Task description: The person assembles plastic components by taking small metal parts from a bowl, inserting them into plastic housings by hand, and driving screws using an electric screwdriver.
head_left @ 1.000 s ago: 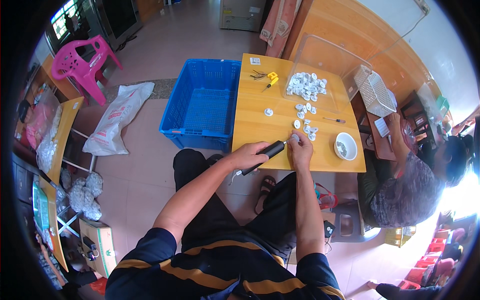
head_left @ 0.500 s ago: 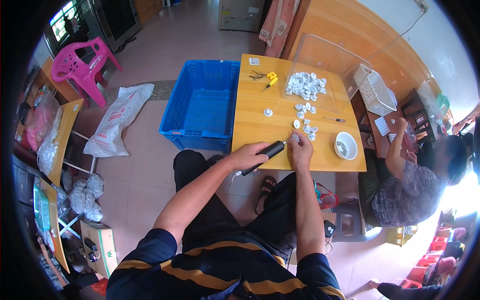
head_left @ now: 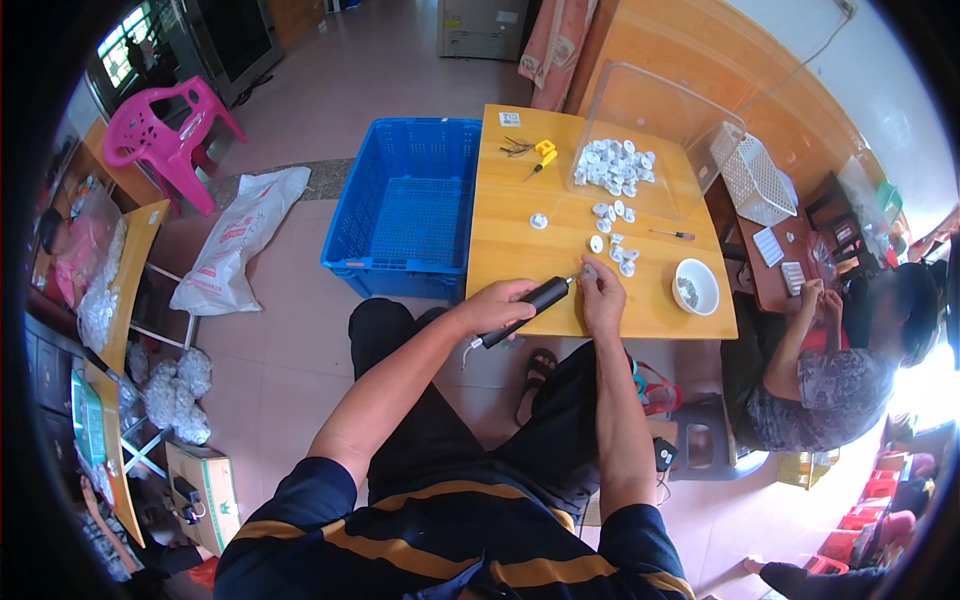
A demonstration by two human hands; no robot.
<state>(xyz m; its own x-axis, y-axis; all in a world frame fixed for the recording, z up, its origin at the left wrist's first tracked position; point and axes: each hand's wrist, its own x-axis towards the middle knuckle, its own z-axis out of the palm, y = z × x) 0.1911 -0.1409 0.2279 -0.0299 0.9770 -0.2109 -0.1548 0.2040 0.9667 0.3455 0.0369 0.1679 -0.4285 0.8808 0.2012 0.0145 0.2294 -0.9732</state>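
My left hand (head_left: 500, 306) is wrapped round a black electric screwdriver (head_left: 540, 300), its bit pointing right and slightly away from me. The fingers of my right hand (head_left: 602, 297) pinch a small white plastic part (head_left: 588, 271) at the bit's tip; the fingers cover most of it. Just beyond lie several white round fittings (head_left: 615, 215), with a larger heap of them (head_left: 615, 167) behind. One more fitting (head_left: 538, 221) sits apart at the left. A white bowl (head_left: 695, 287) with small metal pieces stands right of my right hand.
The wooden table (head_left: 510, 250) also bears a clear plastic bin (head_left: 665, 100), a yellow-handled screwdriver (head_left: 541, 163) and a thin screwdriver (head_left: 672, 234). A blue crate (head_left: 345, 266) stands left of it. A co-worker (head_left: 820, 380) sits at the right, beside a white basket (head_left: 757, 180).
The screwdriver and the part stay together between my hands, with only a slight shift. At the right, the co-worker's hands have come lower and closer together.
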